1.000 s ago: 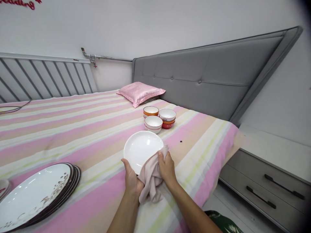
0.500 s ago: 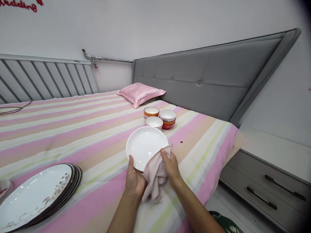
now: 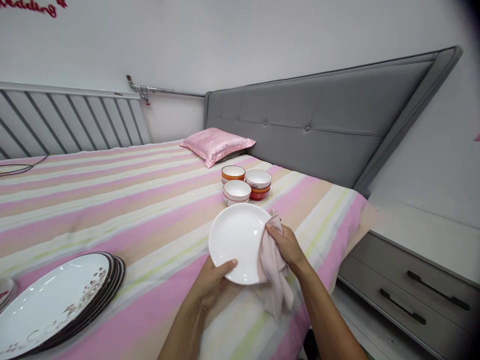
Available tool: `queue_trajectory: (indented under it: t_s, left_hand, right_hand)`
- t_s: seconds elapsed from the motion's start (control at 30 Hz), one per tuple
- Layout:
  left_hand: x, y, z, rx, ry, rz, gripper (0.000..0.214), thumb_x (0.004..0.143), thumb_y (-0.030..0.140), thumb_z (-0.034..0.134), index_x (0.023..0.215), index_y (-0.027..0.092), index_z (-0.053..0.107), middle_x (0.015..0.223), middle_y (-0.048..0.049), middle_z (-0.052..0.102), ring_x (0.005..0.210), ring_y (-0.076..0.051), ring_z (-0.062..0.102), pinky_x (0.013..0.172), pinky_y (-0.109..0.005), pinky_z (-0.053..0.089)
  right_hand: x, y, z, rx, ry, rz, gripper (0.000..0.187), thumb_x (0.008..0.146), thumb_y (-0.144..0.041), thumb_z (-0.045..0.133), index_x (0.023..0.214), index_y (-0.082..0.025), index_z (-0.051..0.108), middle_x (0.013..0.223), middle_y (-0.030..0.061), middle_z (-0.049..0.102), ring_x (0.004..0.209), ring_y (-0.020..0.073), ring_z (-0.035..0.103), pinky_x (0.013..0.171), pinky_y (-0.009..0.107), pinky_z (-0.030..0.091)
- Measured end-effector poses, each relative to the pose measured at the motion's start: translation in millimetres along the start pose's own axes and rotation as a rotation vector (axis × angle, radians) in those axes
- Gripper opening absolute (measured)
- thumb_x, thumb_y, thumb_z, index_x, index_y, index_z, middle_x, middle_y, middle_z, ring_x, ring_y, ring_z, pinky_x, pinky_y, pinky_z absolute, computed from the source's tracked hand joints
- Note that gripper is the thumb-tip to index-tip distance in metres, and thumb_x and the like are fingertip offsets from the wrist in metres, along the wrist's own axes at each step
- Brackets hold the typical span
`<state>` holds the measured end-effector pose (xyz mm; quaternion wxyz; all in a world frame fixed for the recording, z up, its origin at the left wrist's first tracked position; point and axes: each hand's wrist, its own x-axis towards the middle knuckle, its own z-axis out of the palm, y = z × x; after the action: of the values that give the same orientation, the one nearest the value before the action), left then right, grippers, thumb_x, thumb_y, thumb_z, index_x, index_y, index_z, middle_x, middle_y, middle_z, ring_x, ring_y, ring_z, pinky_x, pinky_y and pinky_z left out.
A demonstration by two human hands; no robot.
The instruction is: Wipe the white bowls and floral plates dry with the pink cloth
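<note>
A round, glossy white plate (image 3: 236,240) is held up over the striped bed, its face turned towards me. My left hand (image 3: 213,280) grips its lower left edge, thumb on top of the face and fingers hidden beneath. At the right rim, my right hand (image 3: 287,245) pinches a pale pink cloth (image 3: 275,270) against the plate; the cloth drapes over the edge and hangs down. Just beyond the plate stand several small bowls in short stacks: a white bowl with a red rim (image 3: 237,191), an orange-sided bowl (image 3: 233,173) and another white bowl (image 3: 258,178) on top of orange and red ones.
On the left lies a stack of oval plates (image 3: 63,295) with dark rims and brown flower patterns. A pink pillow (image 3: 217,144) rests near the grey headboard (image 3: 300,115). Right of the bed (image 3: 150,220) stands a nightstand (image 3: 408,270) with black handles.
The plate has moved right and a little towards me. My left thumb now lies further over its face. My right hand and the cloth have shifted right along the rim.
</note>
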<state>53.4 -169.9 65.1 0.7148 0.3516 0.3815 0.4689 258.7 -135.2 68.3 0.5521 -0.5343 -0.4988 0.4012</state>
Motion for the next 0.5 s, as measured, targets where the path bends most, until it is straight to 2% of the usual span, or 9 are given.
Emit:
queue_trajectory:
  t_s: [0.1, 0.2, 0.37, 0.5]
  left_hand:
    - [1, -1, 5.8, -0.064, 0.082, 0.032, 0.072, 0.064, 0.017, 0.076, 0.13, 0.017, 0.048, 0.116, -0.0152, 0.064, 0.106, -0.031, 0.059, 0.092, -0.043, 0.045]
    - [4, -3, 9.9, -0.118, 0.14, 0.077, 0.075, 0.062, 0.017, 0.077, 0.131, 0.018, 0.048, 0.113, -0.0135, 0.066, 0.107, -0.03, 0.059, 0.093, -0.039, 0.045]
    - [11, -13, 12.4, -0.185, 0.185, 0.182, 0.069, 0.068, 0.019, 0.073, 0.131, 0.022, 0.046, 0.12, -0.0088, 0.063, 0.112, -0.025, 0.056, 0.096, -0.034, 0.044]
    - [12, -17, 17.7, -0.234, 0.232, 0.184, 0.061, 0.071, 0.02, 0.071, 0.128, 0.023, 0.049, 0.121, -0.0074, 0.063, 0.111, -0.023, 0.057, 0.098, -0.034, 0.043]
  right_hand:
    - [0, 2, 6, 0.004, 0.017, -0.016, 0.045, 0.076, -0.053, 0.056, 0.091, -0.012, 0.067, 0.086, 0.0072, 0.069, 0.086, 0.0269, 0.062, 0.073, 0.033, 0.047]
    - [-3, 6, 18, 0.021, 0.028, -0.023, 0.045, 0.078, -0.054, 0.052, 0.09, -0.013, 0.067, 0.083, 0.0058, 0.07, 0.086, 0.026, 0.062, 0.074, 0.032, 0.047]
    - [-17, 8, 49, 0.077, 0.031, -0.026, 0.045, 0.082, -0.052, 0.047, 0.086, -0.012, 0.067, 0.079, 0.0062, 0.069, 0.079, 0.0232, 0.063, 0.072, 0.029, 0.048]
    - [-32, 6, 73, 0.137, 0.043, -0.026, 0.045, 0.082, -0.052, 0.047, 0.086, -0.012, 0.067, 0.079, 0.007, 0.07, 0.076, 0.0216, 0.064, 0.069, 0.027, 0.049]
